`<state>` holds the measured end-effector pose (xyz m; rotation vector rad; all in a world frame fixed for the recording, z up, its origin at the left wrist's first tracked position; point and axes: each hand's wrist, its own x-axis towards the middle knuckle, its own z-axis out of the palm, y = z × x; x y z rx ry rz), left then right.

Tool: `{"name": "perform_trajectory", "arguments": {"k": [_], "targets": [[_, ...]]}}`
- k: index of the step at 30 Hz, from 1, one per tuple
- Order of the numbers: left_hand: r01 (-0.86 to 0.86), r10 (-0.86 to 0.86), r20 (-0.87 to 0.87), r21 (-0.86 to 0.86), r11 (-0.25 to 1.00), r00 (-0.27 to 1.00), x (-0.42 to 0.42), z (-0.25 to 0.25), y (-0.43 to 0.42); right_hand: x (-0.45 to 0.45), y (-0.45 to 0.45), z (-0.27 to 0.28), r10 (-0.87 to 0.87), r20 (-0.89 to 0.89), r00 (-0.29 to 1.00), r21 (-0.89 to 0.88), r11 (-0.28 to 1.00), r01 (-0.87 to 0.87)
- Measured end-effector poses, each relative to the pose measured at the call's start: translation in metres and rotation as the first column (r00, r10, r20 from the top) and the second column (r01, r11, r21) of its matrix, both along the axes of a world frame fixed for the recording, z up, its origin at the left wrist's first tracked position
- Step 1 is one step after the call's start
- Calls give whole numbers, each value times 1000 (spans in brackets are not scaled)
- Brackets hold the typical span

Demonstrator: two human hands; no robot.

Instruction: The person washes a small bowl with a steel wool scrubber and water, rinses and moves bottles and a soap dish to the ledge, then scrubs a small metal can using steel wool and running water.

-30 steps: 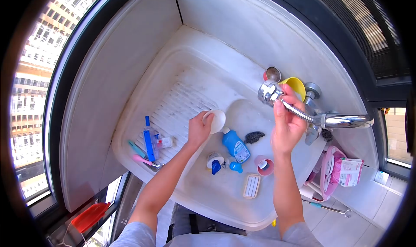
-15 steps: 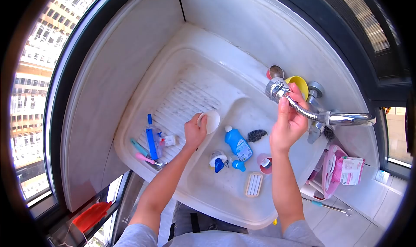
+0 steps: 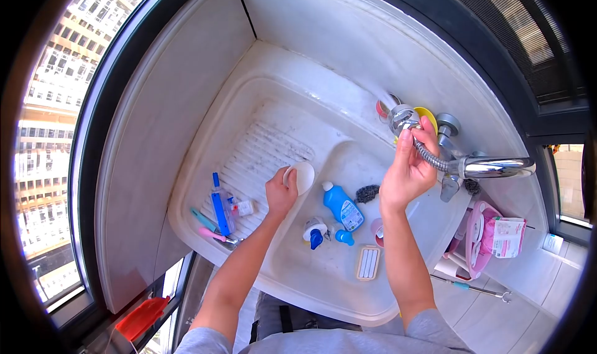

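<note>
My left hand (image 3: 281, 193) grips a white cup (image 3: 303, 178) by its near side, over the ridged part of the white sink (image 3: 273, 90). The fingers of my right hand (image 3: 407, 170) are closed round the chrome faucet head (image 3: 403, 119), at the end of a flexible metal hose (image 3: 430, 157). A pale streak like water leaves the head towards the back ledge. Behind it, a yellow container (image 3: 425, 113) and a small red-and-metal cup (image 3: 381, 109) are partly hidden. Below my hands, a blue detergent bottle (image 3: 343, 207) lies in the basin beside a dark scrubber (image 3: 367, 193).
In the basin are a white bottle with a blue top (image 3: 314, 233), a pink cup (image 3: 377, 228) and a soap dish (image 3: 368, 262). Brushes and a blue-handled tool (image 3: 220, 212) lie at the left. A pink basket (image 3: 477, 239) stands right of the sink.
The faucet head now points more towards the back ledge, and a pale streak of water shows from it. My left hand keeps the cup in nearly the same place. The view has shifted slightly.
</note>
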<state>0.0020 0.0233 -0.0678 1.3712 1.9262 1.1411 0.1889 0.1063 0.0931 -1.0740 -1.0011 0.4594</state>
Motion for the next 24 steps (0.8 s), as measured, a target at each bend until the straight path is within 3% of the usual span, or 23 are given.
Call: {"name": "perform_trajectory", "arguments": {"k": [3,8,14,16,24], "targets": [[4,-4,-23,-22,1000,1000,0,0,-1,0,6,-4,2,11,1000,20,1000,-2],[6,-7,-38,-30,1000,999,0,0,-1,-3,17,-3,154,-84,985,155,978,-140],[7,-4,-62,34,999,998,0,-3,0,-11,27,-7,206,-207,956,273,951,-146],[2,-4,-46,-25,1000,999,1,-2,-1,-12,29,-7,237,-225,945,290,942,-167],[10,-10,-39,-3,1000,999,1,-1,-1,-19,37,-4,258,-328,909,336,931,-144]]}}
